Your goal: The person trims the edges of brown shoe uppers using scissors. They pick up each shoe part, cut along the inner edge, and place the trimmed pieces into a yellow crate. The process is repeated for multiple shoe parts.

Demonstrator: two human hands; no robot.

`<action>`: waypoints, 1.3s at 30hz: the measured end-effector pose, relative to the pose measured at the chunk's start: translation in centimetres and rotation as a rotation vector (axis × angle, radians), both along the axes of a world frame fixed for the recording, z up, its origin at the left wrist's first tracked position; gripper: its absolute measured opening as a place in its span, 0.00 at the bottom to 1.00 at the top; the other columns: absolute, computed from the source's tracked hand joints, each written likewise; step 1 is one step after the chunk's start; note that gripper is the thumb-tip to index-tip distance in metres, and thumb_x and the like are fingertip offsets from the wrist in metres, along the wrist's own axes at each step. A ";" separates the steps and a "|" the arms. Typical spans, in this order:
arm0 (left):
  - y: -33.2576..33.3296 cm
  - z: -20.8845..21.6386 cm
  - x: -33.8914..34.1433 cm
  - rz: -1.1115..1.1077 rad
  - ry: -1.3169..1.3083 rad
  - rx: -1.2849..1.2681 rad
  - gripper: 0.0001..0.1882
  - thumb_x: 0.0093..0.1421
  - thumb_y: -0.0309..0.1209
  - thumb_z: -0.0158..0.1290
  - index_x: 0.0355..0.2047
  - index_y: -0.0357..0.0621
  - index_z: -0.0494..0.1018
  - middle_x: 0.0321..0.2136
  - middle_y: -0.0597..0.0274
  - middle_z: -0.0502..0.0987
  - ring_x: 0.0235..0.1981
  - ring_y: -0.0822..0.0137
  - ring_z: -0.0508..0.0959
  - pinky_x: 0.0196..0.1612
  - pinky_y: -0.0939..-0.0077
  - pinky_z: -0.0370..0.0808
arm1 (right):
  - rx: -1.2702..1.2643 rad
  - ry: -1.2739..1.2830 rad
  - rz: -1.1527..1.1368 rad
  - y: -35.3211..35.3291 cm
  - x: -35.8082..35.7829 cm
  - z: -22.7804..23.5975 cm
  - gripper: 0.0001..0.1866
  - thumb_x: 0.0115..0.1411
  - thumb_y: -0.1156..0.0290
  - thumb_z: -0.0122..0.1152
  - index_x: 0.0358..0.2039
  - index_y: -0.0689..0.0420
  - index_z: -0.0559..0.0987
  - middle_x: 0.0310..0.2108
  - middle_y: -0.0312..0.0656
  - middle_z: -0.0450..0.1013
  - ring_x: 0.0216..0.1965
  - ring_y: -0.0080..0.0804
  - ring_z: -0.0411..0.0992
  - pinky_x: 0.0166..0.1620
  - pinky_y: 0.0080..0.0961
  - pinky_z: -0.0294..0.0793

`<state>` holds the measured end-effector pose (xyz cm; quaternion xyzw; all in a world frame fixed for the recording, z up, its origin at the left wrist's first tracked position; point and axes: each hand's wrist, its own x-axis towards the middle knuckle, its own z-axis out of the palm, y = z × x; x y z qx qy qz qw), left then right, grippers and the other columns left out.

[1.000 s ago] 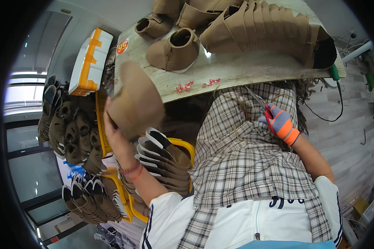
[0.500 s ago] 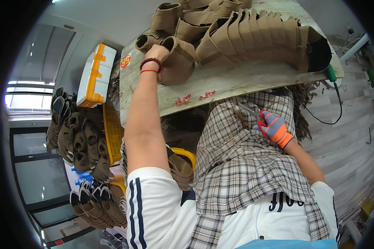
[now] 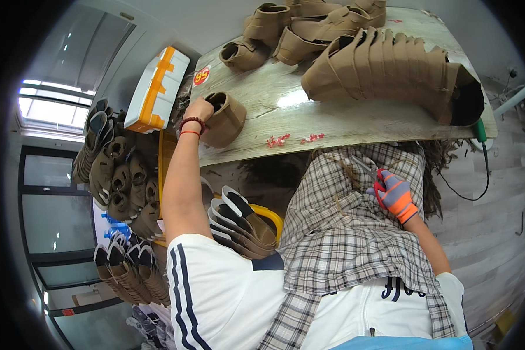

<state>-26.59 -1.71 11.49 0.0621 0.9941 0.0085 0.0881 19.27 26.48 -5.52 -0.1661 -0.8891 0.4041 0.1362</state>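
The left hand, upper left, pinches a shoe upper; scissors the right hand clasps could slip, nicking plaid cloth.

Brown shoe uppers on pale table

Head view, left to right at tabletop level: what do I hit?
Bright window, white box with orange tape, left hand, brown shoe upper it grips, row of nested brown uppers, pale tube.
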 end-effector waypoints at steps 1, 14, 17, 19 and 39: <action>-0.3 0.2 0.3 0.037 -0.034 0.086 0.23 0.55 0.24 0.37 0.52 0.34 0.66 0.44 0.39 0.75 0.31 0.42 0.80 0.24 0.60 0.80 | 0.000 -0.005 0.003 0.0 0.1 -0.1 0.24 0.43 0.57 0.74 0.36 0.56 0.75 0.26 0.43 0.75 0.27 0.43 0.74 0.32 0.32 0.74; -4.9 -5.9 -6.5 0.056 -0.173 0.246 0.27 0.58 0.24 0.33 0.59 0.49 0.62 0.45 0.43 0.75 0.26 0.45 0.80 0.18 0.56 0.76 | -0.017 -0.054 0.024 -0.1 0.2 1.4 0.17 0.46 0.64 0.71 0.33 0.57 0.75 0.24 0.46 0.74 0.25 0.44 0.73 0.30 0.33 0.73; -2.4 -0.7 -2.9 0.132 -0.270 0.371 0.27 0.58 0.24 0.33 0.60 0.48 0.61 0.47 0.44 0.73 0.25 0.48 0.80 0.22 0.56 0.79 | -0.008 -0.026 0.016 0.0 0.4 0.9 0.20 0.44 0.61 0.73 0.33 0.57 0.75 0.24 0.45 0.73 0.25 0.43 0.73 0.30 0.33 0.73; -5.0 0.8 -5.1 -0.092 -0.277 0.198 0.26 0.59 0.25 0.36 0.58 0.49 0.64 0.50 0.44 0.72 0.31 0.49 0.80 0.28 0.58 0.80 | 0.014 -0.024 0.021 -0.5 0.4 1.2 0.21 0.43 0.60 0.74 0.33 0.56 0.75 0.24 0.45 0.73 0.25 0.43 0.72 0.30 0.32 0.73; 10.6 -2.6 -12.0 -0.389 0.405 0.223 0.13 0.57 0.31 0.46 0.32 0.51 0.82 0.36 0.54 0.80 0.40 0.51 0.79 0.43 0.59 0.75 | -0.022 -0.160 0.067 -0.3 -0.4 1.9 0.21 0.41 0.62 0.75 0.29 0.58 0.74 0.20 0.44 0.70 0.22 0.41 0.71 0.27 0.32 0.70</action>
